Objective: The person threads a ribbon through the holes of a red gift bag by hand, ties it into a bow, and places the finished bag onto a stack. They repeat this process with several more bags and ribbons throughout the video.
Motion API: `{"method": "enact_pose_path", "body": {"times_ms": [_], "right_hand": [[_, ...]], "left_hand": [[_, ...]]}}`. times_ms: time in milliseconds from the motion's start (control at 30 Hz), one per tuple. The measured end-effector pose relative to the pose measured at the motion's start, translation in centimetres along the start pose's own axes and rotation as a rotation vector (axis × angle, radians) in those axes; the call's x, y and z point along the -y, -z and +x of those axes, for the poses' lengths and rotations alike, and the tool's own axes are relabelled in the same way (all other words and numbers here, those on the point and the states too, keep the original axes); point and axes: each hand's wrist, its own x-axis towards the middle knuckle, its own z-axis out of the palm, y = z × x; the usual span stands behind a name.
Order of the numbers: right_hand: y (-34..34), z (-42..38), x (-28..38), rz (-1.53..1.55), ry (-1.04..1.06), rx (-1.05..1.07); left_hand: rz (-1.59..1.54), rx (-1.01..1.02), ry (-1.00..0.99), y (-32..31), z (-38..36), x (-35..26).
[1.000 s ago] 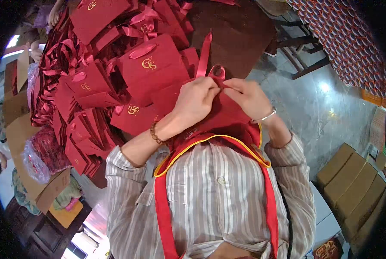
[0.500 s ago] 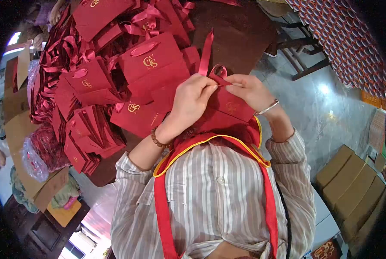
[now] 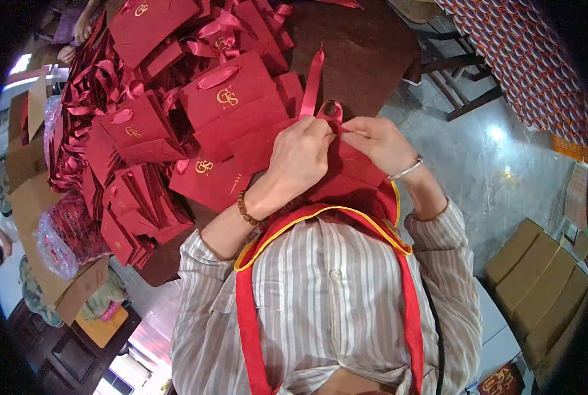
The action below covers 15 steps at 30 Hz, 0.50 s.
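In front of my apron lies a red paper bag [image 3: 356, 164] with a faint gold logo, its top edge between my two hands. My left hand [image 3: 299, 155], with a beaded bracelet, is closed at the bag's top edge, its fingertips partly hidden behind the knuckles. My right hand [image 3: 376, 141], wearing a silver bangle, pinches the ribbon and bag edge just beside it. A red satin ribbon [image 3: 313, 84] stretches up from between the hands, and a small ribbon loop [image 3: 331, 109] curls next to it. The exact pinch point is hidden.
Many red gift bags [image 3: 227, 99] with gold logos and ribbon handles are heaped on the brown table [image 3: 353, 49] to the left. Cardboard boxes [image 3: 537, 289] stand at right. Another person's hand [image 3: 82, 29] shows at the far upper left. A plastic-wrapped bundle [image 3: 73, 230] lies left.
My left hand has turned over slightly, knuckles now more upward, and shifted a little right. The ribbon loop stands narrower and more upright. My right hand stays nearly in place.
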Motion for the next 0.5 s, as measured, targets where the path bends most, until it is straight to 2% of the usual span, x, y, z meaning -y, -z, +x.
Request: {"method": "enact_pose_path", "body": {"times_ms": [100, 200, 267, 467, 500], "right_hand": [[-0.1, -0.1, -0.3, 0.066, -0.027, 0.018], [-0.3, -0.2, 0.0, 0.050, 0.042, -0.040], [-0.1, -0.1, 0.2, -0.016, 0.021, 0.020], [-0.6, -0.3, 0.8, -0.049, 0.055, -0.039], [-0.7, -0.4, 1.0, -0.051, 0.056, -0.037]], "left_hand": [[-0.022, -0.028, 0.008, -0.2, -0.2, 0.2], [-0.055, -0.046, 0.023, -0.6, -0.3, 0.3], [-0.067, -0.052, 0.034, -0.5, -0.3, 0.4], [0.038, -0.048, -0.053, -0.3, -0.4, -0.1], [0.125, -0.051, -0.135, -0.6, -0.7, 0.1]]}}
